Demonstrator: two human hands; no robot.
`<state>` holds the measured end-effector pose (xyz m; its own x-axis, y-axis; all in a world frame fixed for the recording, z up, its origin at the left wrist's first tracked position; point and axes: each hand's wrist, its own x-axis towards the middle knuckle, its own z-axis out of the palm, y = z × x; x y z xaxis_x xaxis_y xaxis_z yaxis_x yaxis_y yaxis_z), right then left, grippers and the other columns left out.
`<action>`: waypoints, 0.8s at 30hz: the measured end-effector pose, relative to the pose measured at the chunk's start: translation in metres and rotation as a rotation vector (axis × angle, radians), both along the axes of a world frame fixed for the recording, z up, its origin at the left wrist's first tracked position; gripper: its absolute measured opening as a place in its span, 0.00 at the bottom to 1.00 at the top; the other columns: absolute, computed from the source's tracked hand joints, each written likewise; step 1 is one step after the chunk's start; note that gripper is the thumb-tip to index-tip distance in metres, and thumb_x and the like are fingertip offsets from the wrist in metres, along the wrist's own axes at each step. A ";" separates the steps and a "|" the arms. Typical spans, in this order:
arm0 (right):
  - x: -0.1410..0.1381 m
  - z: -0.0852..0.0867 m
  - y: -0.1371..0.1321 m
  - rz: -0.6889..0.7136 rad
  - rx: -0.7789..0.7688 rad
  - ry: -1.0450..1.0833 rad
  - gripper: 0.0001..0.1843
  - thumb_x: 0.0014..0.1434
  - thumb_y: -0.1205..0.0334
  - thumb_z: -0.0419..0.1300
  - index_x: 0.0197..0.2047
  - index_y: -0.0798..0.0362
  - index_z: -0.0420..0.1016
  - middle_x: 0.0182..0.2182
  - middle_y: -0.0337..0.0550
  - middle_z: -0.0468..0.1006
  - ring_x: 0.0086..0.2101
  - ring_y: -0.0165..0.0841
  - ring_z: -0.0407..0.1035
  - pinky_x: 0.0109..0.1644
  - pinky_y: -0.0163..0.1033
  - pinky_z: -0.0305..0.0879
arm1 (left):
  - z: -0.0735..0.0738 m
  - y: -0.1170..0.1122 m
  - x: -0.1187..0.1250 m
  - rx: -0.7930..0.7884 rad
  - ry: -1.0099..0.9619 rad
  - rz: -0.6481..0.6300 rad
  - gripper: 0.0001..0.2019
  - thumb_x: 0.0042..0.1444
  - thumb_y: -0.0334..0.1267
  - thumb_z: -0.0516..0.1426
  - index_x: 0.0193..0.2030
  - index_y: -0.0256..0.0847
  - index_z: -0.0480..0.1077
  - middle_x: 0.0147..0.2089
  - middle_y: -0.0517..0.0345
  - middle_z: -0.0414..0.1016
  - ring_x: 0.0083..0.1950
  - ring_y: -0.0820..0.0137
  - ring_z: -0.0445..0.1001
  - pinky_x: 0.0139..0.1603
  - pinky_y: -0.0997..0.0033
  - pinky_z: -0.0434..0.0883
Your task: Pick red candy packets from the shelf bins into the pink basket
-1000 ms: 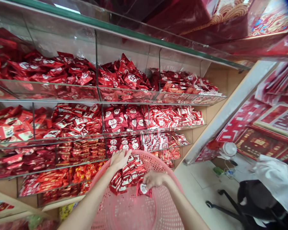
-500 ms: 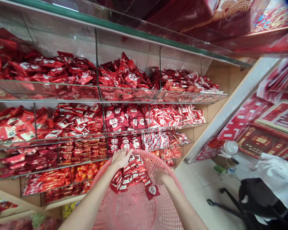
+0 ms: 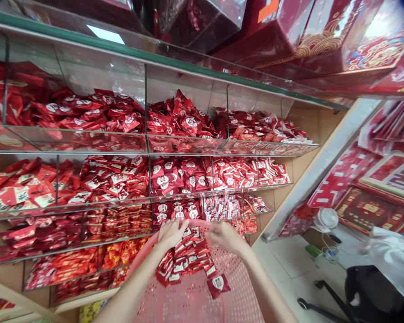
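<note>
A pink perforated plastic basket (image 3: 191,305) is tilted towards me in front of the shelves. Inside lie many small red-and-white packets (image 3: 191,255), heaped towards its far side. One dark red packet with a white emblem (image 3: 218,284) lies apart at the near right of the heap. My left hand (image 3: 173,233) is closed over the basket's far left rim, beside the heap. Over the far right part of the basket, my right hand (image 3: 225,237) is bent inward and smeared by motion. Whether its fingers touch the rim or a packet I cannot make out.
Glass-fronted shelves (image 3: 97,211) full of red packets span the left and middle. Large dark red boxes (image 3: 272,36) stand on the glass shelf overhead. To the right are a wheeled black chair (image 3: 370,287), a white bag (image 3: 393,260) and red printed decorations (image 3: 370,206).
My right hand has moved up and slightly left, from inside the basket towards its far rim. My left hand keeps its place on the rim. The view has tilted up a little.
</note>
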<state>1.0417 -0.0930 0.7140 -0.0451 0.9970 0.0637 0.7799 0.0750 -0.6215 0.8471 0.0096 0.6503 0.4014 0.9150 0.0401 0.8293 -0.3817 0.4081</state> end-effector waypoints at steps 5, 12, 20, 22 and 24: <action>-0.025 0.079 0.038 -0.202 0.337 -0.076 0.09 0.58 0.58 0.53 0.33 0.52 0.72 0.27 0.39 0.76 0.30 0.30 0.69 0.34 0.34 0.58 | 0.001 -0.001 0.000 0.034 -0.004 0.011 0.35 0.57 0.63 0.32 0.46 0.43 0.69 0.49 0.49 0.74 0.51 0.58 0.70 0.52 0.57 0.61; -0.060 0.106 0.100 -0.314 0.267 -0.387 0.18 0.54 0.49 0.58 0.39 0.56 0.72 0.42 0.54 0.74 0.45 0.42 0.66 0.45 0.42 0.59 | 0.000 -0.003 -0.002 0.075 0.013 -0.009 0.35 0.58 0.61 0.31 0.45 0.41 0.69 0.45 0.48 0.75 0.49 0.59 0.71 0.49 0.61 0.63; -0.039 0.089 0.129 -0.188 0.114 -0.131 0.16 0.45 0.51 0.64 0.22 0.55 0.68 0.22 0.38 0.69 0.28 0.29 0.63 0.31 0.33 0.54 | -0.007 -0.001 -0.002 0.095 -0.008 0.010 0.34 0.59 0.61 0.32 0.46 0.42 0.69 0.46 0.48 0.75 0.50 0.59 0.71 0.51 0.59 0.63; -0.034 0.085 0.131 -0.155 0.124 -0.059 0.17 0.44 0.50 0.63 0.21 0.55 0.66 0.19 0.33 0.64 0.24 0.26 0.59 0.28 0.32 0.52 | -0.008 0.000 -0.002 0.088 -0.011 0.015 0.34 0.59 0.61 0.32 0.46 0.43 0.69 0.47 0.49 0.75 0.50 0.59 0.71 0.51 0.59 0.63; -0.031 0.081 0.131 -0.112 0.155 0.066 0.16 0.43 0.51 0.64 0.22 0.55 0.66 0.18 0.31 0.63 0.22 0.24 0.57 0.28 0.31 0.51 | -0.009 0.000 -0.002 0.085 -0.015 0.023 0.34 0.58 0.61 0.32 0.46 0.43 0.69 0.47 0.48 0.74 0.50 0.59 0.71 0.51 0.59 0.63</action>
<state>1.0104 0.0381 0.7952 0.0753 0.9736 0.2156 0.7464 0.0883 -0.6596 0.8451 0.0095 0.6413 0.3786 0.9172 0.1237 0.8323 -0.3959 0.3880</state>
